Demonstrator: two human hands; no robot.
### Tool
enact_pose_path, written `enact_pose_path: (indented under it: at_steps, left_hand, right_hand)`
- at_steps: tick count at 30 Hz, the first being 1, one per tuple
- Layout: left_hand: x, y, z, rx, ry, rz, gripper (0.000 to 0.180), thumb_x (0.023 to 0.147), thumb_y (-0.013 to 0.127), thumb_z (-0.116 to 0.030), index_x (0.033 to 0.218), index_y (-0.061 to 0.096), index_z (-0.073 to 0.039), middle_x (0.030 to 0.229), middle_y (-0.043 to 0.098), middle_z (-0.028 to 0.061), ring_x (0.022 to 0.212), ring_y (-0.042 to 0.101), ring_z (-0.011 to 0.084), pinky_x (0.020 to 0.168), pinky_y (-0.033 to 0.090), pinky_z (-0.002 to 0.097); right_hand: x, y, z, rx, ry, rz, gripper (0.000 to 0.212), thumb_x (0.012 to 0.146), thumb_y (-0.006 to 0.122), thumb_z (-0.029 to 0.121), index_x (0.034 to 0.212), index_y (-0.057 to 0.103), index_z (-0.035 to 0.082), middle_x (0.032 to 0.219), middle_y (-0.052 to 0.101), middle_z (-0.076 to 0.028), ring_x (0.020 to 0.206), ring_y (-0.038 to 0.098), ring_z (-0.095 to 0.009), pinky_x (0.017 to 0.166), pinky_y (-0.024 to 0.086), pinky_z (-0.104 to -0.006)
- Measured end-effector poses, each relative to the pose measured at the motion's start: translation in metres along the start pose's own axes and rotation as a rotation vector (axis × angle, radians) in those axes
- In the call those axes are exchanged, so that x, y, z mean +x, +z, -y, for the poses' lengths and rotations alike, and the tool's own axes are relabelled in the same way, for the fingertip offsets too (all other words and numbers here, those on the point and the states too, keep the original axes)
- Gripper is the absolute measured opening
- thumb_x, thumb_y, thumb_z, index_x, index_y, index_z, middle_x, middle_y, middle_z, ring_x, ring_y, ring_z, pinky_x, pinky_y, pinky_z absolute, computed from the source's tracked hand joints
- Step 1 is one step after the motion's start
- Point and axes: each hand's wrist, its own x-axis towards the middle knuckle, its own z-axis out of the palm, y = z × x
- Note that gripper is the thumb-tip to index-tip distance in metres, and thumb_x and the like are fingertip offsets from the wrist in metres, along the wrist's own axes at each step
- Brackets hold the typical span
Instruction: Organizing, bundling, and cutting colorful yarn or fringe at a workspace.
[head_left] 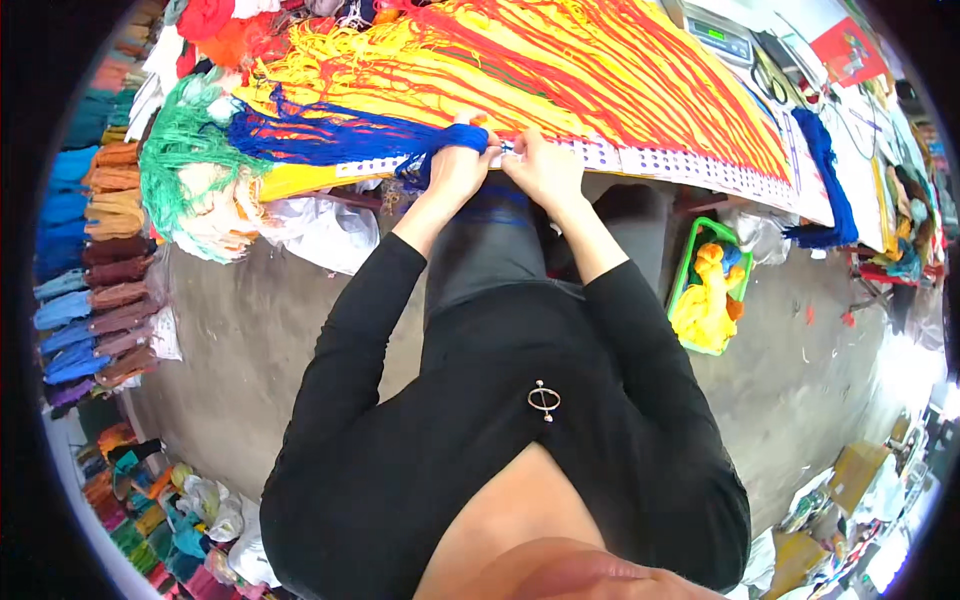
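My left hand (460, 170) is closed round a bundle of dark blue yarn (340, 137) at the table's near edge. The yarn trails off to the left, and a few strands hang below the hand. Close beside it, my right hand (547, 172) pinches at the edge of a white card strip with rows of dark holes (705, 174). What lies between its fingertips is too small to make out. Beyond the strip, long yellow and red yarn (520, 75) fans out across the table. Green yarn (190, 140) hangs over the left corner.
A green plastic basket (684, 275) with yellow, blue and orange yarn stands on the floor at right. Scissors (770, 80) and a digital scale (716, 40) lie at the far right. Another blue yarn bundle (822, 170) hangs over the right edge. Coloured skeins (118, 215) line the left side.
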Motion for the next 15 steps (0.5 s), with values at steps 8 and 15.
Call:
enact_pose_path:
  at_steps: [8, 15]
  left_hand:
    - [0.003, -0.001, -0.007, -0.014, -0.120, 0.029, 0.020, 0.077, 0.066, -0.025, 0.086, 0.063, -0.007, 0.107, 0.057, 0.0131, 0.091, 0.059, 0.0311, 0.074, 0.047, 0.0406]
    - [0.008, 0.004, -0.014, 0.069, -0.152, -0.001, 0.036, 0.076, 0.068, -0.030, 0.097, 0.056, -0.003, 0.085, 0.064, 0.0114, 0.079, 0.063, 0.0258, 0.072, 0.047, 0.0357]
  right_hand:
    - [0.000, 0.001, -0.006, 0.021, -0.010, -0.002, 0.034, 0.072, 0.058, 0.041, 0.088, 0.057, 0.011, 0.074, 0.064, -0.012, 0.074, 0.064, -0.029, 0.067, 0.048, -0.0399]
    - [0.002, 0.002, -0.003, 0.013, 0.006, -0.027, 0.036, 0.073, 0.058, 0.044, 0.089, 0.058, 0.012, 0.074, 0.064, -0.013, 0.073, 0.064, -0.029, 0.067, 0.048, -0.0399]
